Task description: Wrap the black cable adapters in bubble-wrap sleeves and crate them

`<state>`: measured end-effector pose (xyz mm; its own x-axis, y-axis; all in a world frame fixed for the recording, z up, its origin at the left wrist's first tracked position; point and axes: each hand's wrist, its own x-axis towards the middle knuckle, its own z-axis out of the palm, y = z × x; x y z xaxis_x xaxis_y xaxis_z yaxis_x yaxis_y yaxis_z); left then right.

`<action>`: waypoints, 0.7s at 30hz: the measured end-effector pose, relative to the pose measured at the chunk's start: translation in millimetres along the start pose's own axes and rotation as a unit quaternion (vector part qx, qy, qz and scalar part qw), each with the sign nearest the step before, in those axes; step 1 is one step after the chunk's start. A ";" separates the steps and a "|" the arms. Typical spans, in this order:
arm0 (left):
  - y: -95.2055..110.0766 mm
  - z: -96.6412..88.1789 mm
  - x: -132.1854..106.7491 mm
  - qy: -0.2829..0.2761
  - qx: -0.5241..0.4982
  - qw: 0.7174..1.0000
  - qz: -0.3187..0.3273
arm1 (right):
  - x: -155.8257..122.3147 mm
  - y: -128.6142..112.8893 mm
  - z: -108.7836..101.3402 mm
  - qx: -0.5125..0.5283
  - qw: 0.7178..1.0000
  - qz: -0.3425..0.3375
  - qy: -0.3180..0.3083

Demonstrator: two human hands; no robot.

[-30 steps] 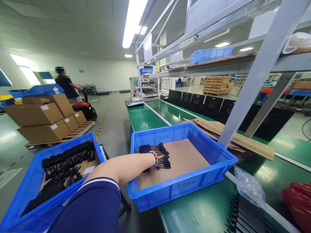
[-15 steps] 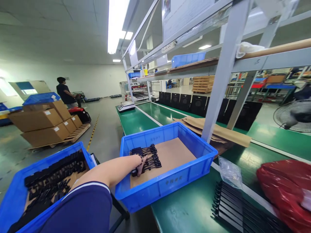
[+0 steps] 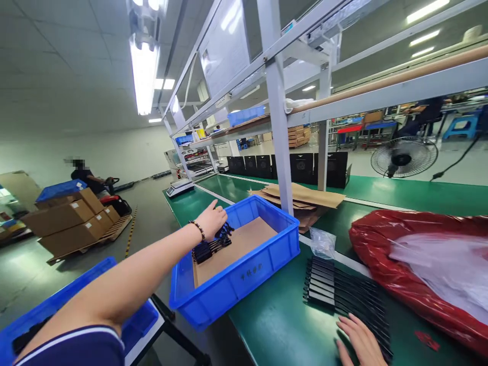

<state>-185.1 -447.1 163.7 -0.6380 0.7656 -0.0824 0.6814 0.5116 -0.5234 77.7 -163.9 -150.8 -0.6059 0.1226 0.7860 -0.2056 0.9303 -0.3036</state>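
My left hand (image 3: 212, 221) is raised over the left side of a blue crate (image 3: 263, 262), fingers closed around a bunch of short black cables (image 3: 224, 230) whose ends hang below it. Under it, more black cable pieces (image 3: 206, 251) lie side by side on the cardboard sheet (image 3: 247, 241) lining the crate. At the lower right, my right hand (image 3: 360, 338) has its fingers apart, beside a row of black cables with flat rectangular ends (image 3: 324, 282) on the green bench. Whether its fingertips touch them I cannot tell.
Another blue crate (image 3: 139, 323) stands low at left, partly behind my arm. Right of the row lies an open red plastic bag (image 3: 373, 229) with a white liner. Clear plastic (image 3: 323, 243), brown cardboard sheets (image 3: 305, 194) and a shelf post (image 3: 280, 137) are behind. A person stands beyond stacked boxes.
My left hand has risen from the crate floor with a bunch of black cables. My right hand has come into view at the bench. The view has turned right.
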 end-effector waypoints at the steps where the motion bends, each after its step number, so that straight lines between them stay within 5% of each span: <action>1: 1.8 -21.7 -3.0 0.043 0.053 0.997 0.032 | 0.9 -3.5 -2.5 0.006 1.000 0.015 0.004; 6: 33.0 -105.2 -15.8 0.142 0.146 0.970 0.133 | 4.9 -14.0 -11.7 0.047 0.994 0.098 0.006; 12: 100.0 -156.8 -32.0 0.191 0.094 0.952 0.220 | 20.9 -14.4 -28.8 0.167 0.960 0.224 0.022; 14: 120.4 -163.3 -36.9 0.199 0.069 0.948 0.238 | 29.8 -12.3 -39.6 0.256 0.919 0.298 0.023; 17: 147.0 -159.6 -38.5 0.172 0.026 0.935 0.307 | 43.3 -8.9 -58.5 0.421 0.814 0.399 0.032; 19: 162.7 -152.4 -36.3 0.152 0.014 0.927 0.342 | 50.5 -7.3 -69.4 0.510 0.745 0.428 0.036; 21: 176.6 -145.3 -32.4 0.153 0.015 0.926 0.344 | 56.2 -5.7 -78.6 0.555 0.711 0.431 0.030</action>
<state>8.0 -324.9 197.2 0.0790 0.9835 -0.1629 0.8757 -0.1466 -0.4601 105.2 -135.1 -62.6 -0.8468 0.5282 0.0622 -0.2781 -0.3402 -0.8983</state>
